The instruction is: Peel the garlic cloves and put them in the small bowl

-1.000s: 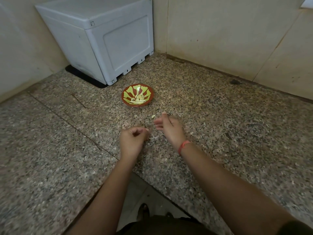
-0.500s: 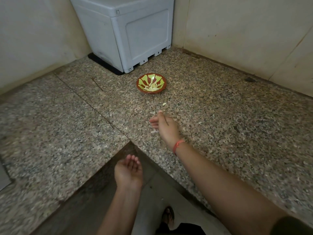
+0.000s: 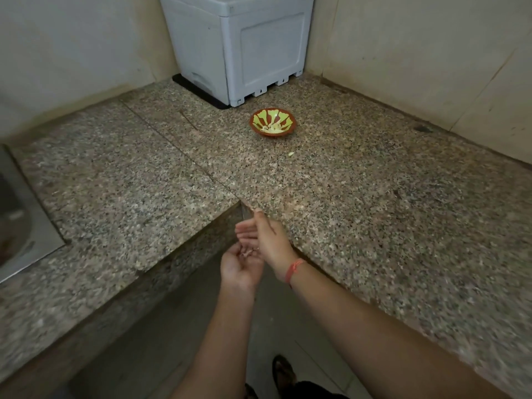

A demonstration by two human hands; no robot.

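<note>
1. my left grip sits palm up just off the edge of the desk. its fingers are loosely cupped, not clenched. a few small pale bits lie in the palm (too blurred to tell skin from clove).
2. my right grip stands edge-on just above it, fingers straight and together, holding nothing i can see. its fingertips reach the desk corner.
3. the small bowl stands well away, near the grey box, with peeled cloves heaped in it. one loose piece lies on the desk just this side of the bowl, well apart from both grips.
4. i judge a clove to be light, small and firm, and slick once bare. i'd pinch it across its thick middle with thumb and fingertip, not by the tapered tip, where it would likely squirt out.
5. the skin looks papery and likely to cling, so i'd start it at the blunt root end.
6. the bowl is probably light and may slide on polished stone, so i'd drop cloves in from above rather than nudge its rim.
</note>
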